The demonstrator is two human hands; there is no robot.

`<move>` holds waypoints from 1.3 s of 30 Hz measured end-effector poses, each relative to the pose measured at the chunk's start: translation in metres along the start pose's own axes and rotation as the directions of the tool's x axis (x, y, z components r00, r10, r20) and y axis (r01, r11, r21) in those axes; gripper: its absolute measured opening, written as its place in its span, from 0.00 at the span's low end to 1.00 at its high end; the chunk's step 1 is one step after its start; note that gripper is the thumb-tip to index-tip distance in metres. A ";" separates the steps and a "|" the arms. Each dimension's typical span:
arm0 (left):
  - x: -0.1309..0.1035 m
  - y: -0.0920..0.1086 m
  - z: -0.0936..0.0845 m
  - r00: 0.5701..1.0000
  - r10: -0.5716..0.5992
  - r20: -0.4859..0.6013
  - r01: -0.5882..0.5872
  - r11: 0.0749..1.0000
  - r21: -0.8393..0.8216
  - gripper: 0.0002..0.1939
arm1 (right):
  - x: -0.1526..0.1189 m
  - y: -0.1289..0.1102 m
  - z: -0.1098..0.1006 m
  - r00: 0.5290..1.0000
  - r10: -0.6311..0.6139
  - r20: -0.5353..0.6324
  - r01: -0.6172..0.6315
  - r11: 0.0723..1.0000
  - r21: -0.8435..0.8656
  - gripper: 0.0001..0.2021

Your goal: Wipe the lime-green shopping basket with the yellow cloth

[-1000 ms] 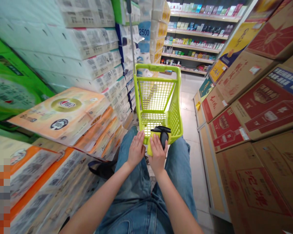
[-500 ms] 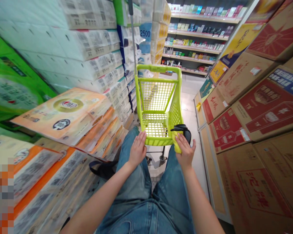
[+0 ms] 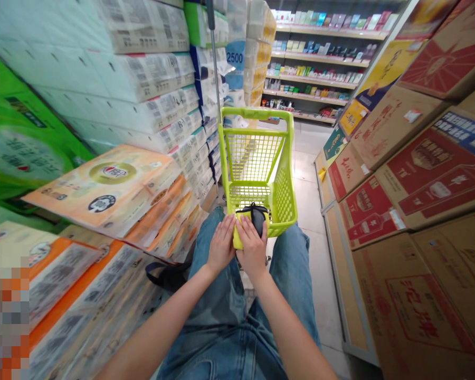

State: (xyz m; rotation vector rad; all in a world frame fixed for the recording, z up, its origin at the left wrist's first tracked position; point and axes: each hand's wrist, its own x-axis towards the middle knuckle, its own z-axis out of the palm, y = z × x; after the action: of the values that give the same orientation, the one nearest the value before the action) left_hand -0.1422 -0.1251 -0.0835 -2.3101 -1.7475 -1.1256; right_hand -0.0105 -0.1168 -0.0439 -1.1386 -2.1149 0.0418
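Observation:
A lime-green plastic shopping basket on a wheeled frame stands between my knees, with its lattice sides and floor showing. My left hand has its fingers closed on the near rim at the left corner. Right beside it, my right hand presses a yellow cloth against the same rim. A dark grey and black soft piece with a black cord lies over the cloth, under and beyond my right fingers. Part of the cloth is hidden by that hand.
Orange tissue packs and tall stacks of white packs line the left side. Cardboard cartons are piled on the right. Shelves of small boxes stand ahead. A thin metal pole rises at the basket's far left corner.
My right hand has moved left along the near rim with the yellow cloth and dark piece, ending beside my left hand. My left hand stays at the left corner.

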 end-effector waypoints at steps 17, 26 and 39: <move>0.001 0.001 0.006 0.999 -0.001 -0.038 0.002 1.000 0.011 0.40 | -0.004 0.030 -0.030 0.969 0.244 -0.041 -0.247 0.964 -0.099 0.34; -0.001 0.000 0.001 1.000 -0.013 0.003 0.013 1.000 0.002 0.37 | 0.002 0.006 -0.010 0.998 -0.006 0.058 0.005 1.000 0.026 0.32; 0.002 0.001 0.001 1.000 0.025 0.009 -0.025 1.000 0.017 0.42 | -0.023 0.085 -0.051 0.970 0.193 -0.150 -0.216 0.965 -0.150 0.35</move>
State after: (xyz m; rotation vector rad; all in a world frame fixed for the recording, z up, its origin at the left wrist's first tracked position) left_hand -0.1410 -0.1235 -0.0824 -2.3244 -1.7193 -1.0942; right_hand 0.0891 -0.0968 -0.0493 -1.4155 -1.9028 -0.1133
